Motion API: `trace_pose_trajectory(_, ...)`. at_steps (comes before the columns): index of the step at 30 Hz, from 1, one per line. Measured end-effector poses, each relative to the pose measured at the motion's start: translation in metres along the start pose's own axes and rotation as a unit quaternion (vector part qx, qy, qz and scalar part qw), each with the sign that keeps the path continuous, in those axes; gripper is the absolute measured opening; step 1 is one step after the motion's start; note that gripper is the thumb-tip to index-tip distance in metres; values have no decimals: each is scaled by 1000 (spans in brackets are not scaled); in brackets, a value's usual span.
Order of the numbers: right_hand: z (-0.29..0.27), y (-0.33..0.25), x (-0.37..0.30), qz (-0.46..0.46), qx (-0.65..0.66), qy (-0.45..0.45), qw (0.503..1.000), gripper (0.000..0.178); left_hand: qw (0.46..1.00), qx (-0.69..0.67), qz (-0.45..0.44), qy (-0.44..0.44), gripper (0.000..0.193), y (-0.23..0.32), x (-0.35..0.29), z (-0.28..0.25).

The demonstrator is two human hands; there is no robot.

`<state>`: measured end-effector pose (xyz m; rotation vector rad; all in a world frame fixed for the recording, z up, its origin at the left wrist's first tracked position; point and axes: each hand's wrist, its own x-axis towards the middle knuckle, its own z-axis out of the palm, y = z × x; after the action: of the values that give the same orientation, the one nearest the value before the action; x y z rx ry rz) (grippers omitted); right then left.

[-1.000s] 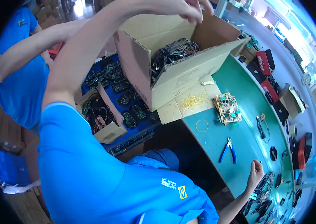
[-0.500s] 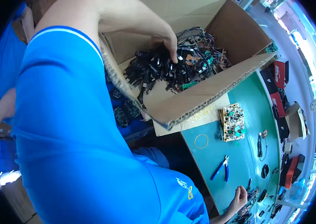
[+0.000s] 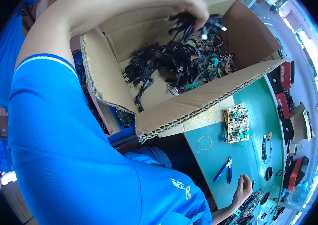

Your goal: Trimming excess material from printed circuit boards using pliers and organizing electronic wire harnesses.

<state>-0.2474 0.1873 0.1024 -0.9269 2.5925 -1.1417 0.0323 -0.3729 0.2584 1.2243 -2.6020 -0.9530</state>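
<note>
My left hand [image 3: 199, 12] is raised at the upper part of the cardboard box [image 3: 189, 108], closed around a bundle of black cables [image 3: 185, 24] with metal plug ends. Below it in the box lies a heap of black cables [image 3: 166, 56], mixed with grey wires and some green pieces. My right hand [image 3: 243, 190] is over the green table at the lower right, fingers curled together, with nothing seen between them. Near it lie blue-handled cutting pliers [image 3: 224, 170], and a pile of cables [image 3: 251, 204] is beside the wrist.
On the green table [image 3: 207, 165] are a yellow rubber band [image 3: 204, 143], a block of small circuit boards [image 3: 237, 123] and a coiled black cable [image 3: 264, 150]. Red and black boxes [image 3: 286, 73] line the far edge. A person in blue [image 3: 3, 63] is at the far left.
My left hand has lifted out of the heap, up and to the right, with a bundle of cables in it. My right hand has moved up slightly.
</note>
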Motion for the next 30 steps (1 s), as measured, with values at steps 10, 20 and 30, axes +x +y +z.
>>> trace_pose_trajectory(10,-19,-35,4,-41,-33,20,998,17,975,-71,151,146,27,117,-257,59)
trace_pose_trajectory(20,-25,-134,51,-242,5,-14,970,14,762,-252,408,435,56,169,-117,-134)
trace_pose_trajectory(30,-39,-315,110,-400,140,-35,905,21,813,91,345,460,56,231,-103,-180)
